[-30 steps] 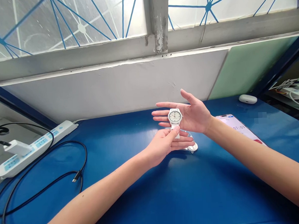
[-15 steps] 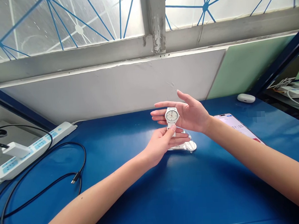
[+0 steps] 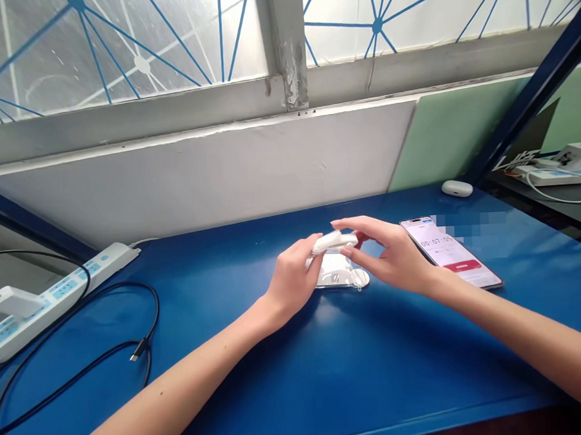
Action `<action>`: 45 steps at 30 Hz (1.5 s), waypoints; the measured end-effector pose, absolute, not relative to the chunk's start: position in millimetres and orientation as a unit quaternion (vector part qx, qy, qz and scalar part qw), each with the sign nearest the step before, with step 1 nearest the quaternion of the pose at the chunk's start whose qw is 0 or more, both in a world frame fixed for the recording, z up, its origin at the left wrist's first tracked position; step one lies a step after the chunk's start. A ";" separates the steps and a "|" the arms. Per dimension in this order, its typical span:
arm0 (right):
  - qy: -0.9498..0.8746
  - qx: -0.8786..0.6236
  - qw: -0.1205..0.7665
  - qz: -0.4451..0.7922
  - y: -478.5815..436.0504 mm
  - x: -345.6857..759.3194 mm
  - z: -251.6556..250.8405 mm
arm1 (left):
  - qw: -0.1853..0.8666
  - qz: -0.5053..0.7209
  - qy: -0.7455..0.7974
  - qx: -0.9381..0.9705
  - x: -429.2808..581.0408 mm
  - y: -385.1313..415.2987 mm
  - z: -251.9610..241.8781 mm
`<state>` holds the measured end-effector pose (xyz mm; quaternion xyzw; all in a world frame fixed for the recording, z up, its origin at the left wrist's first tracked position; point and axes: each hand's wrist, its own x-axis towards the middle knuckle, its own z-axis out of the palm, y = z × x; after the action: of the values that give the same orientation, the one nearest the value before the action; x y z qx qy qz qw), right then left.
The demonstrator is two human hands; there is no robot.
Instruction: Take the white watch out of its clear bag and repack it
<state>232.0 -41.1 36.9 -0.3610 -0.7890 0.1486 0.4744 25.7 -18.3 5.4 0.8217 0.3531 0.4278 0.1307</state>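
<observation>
Both my hands meet over the middle of the blue table [image 3: 357, 370]. My left hand [image 3: 294, 279] grips one end of a white wristwatch [image 3: 333, 241], which lies nearly flat between the hands. My right hand [image 3: 390, 254] is palm down, its fingertips pinching the other end of the watch. Just below them a clear plastic package [image 3: 340, 276] with a white piece in it lies on the table.
A phone [image 3: 451, 251] with a running timer lies right of my hands. A white earbud case [image 3: 457, 188] sits at the back right. At the left are a white power strip [image 3: 51, 295] with a plugged adapter and a black cable [image 3: 107, 357].
The watch was held upright, face toward me, in front of my open right palm. Now it is tipped flat and lower, my right hand has turned over and closed on it.
</observation>
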 end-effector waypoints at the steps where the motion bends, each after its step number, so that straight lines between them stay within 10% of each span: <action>1: -0.789 -0.355 0.481 0.143 -44.4 235.5 32.1 | 0.099 0.422 0.346 0.832 26.1 -19.3 2.4; 18: -0.784 -0.414 0.446 0.125 -34.5 269.8 4.4 | 0.155 0.188 0.343 0.907 21.7 -14.8 1.0; 45: -0.827 -0.388 0.343 0.219 -35.2 265.0 3.3 | 0.139 0.246 0.367 0.886 16.8 -14.5 -4.4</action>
<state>265.0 -35.2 3.3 -0.3876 -0.8273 0.2193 0.3425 16.8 -14.5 -4.4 0.8863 0.3668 0.2459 0.1392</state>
